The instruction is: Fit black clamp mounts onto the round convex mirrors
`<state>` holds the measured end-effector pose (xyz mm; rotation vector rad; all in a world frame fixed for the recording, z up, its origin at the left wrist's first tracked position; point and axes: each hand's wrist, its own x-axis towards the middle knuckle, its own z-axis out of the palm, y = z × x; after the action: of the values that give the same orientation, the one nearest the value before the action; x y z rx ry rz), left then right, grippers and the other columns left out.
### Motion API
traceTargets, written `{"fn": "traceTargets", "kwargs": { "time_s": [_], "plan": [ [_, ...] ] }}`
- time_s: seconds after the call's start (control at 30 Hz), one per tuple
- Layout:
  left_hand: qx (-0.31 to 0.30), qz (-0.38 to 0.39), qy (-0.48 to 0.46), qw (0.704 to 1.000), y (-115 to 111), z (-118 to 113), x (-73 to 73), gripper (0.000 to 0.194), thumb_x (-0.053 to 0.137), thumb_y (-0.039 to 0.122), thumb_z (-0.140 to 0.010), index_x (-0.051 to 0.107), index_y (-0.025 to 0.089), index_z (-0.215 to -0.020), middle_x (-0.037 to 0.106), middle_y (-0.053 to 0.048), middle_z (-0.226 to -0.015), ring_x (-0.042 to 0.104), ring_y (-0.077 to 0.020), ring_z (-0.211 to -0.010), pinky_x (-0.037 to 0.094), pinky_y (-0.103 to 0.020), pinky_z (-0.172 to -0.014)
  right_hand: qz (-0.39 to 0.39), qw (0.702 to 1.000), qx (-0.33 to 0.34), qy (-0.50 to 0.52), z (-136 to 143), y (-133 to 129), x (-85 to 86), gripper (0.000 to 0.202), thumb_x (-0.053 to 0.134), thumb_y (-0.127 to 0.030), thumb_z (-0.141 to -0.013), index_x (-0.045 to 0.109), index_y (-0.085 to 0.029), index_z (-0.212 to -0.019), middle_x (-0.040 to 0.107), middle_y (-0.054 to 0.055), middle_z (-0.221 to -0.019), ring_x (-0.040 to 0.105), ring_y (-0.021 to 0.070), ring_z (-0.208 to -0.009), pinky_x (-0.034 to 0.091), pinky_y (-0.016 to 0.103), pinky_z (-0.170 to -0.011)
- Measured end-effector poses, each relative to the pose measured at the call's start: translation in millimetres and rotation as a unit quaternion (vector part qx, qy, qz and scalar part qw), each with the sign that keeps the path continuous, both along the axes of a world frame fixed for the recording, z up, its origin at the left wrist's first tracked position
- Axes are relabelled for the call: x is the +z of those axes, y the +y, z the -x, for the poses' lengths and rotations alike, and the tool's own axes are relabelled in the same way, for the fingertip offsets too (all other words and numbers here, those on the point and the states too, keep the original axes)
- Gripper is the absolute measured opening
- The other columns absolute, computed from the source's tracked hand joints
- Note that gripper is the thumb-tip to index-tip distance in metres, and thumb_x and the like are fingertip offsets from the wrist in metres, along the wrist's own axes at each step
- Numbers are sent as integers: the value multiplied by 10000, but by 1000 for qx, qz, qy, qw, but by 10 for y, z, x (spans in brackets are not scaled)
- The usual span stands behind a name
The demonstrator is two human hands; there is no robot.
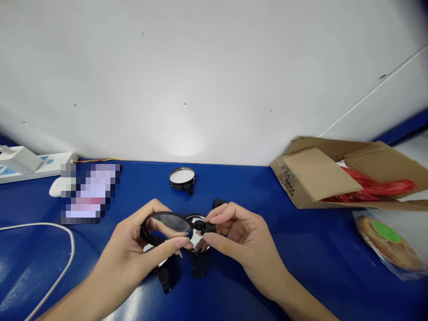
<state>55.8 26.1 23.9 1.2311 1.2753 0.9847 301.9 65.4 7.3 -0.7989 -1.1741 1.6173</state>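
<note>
My left hand (140, 249) grips a round black-rimmed mirror (167, 226) by its edge, thumb over the near side. At the mirror's right edge, the fingers of my right hand (240, 232) pinch its black swivel clamp (204, 226). Beneath my hands, another round mirror (197, 240) lies on the blue table, partly covered. A further mirror under my left hand shows only in part, near a black clamp piece (164, 280). Farther back, a round mirror (182, 176) with a black mount rests alone on the table.
An open cardboard box (321, 174) holding red plastic stands at the right, with a wrapped round pastry (388, 240) in front of it. On the left are a blurred phone (92, 196), a white power strip (55, 164) and a white cable (72, 249). A white wall (217, 89) rises behind.
</note>
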Motion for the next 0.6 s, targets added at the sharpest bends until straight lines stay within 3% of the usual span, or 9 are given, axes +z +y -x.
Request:
{"fn": "traceTargets", "kwargs": {
  "time_s": [0.23, 0.43, 0.6],
  "plan": [
    [3, -28, 36, 999, -52, 3, 11, 247, 910, 504, -1014, 841, 288, -1110, 864, 10, -991, 772, -140, -772, 620, -229, -725, 16, 1000, -7, 24, -12, -2, 26, 292, 1072, -172, -804, 810, -246, -911, 865, 14, -1015, 840, 165, -826, 760, 281, -752],
    [-80, -42, 64, 994, -71, 92, -34, 183, 760, 473, -1146, 731, 316, -1236, 846, -11, -1310, 831, -171, -954, 664, -266, -841, 13, 1000, -3, -12, -20, 8, 28, 254, 1062, -209, -831, 820, -237, -904, 885, 37, -1014, 849, 187, -816, 768, 319, -764],
    [-112, -24, 52, 992, -114, 90, -18, 193, 713, 489, -1169, 702, 314, -1249, 825, -44, -1318, 835, -201, -972, 679, -295, -825, -17, 999, 12, -42, -59, 36, 42, 251, 1069, -159, -794, 837, -238, -848, 887, 26, -989, 853, 171, -914, 725, 247, -816]
  ]
}}
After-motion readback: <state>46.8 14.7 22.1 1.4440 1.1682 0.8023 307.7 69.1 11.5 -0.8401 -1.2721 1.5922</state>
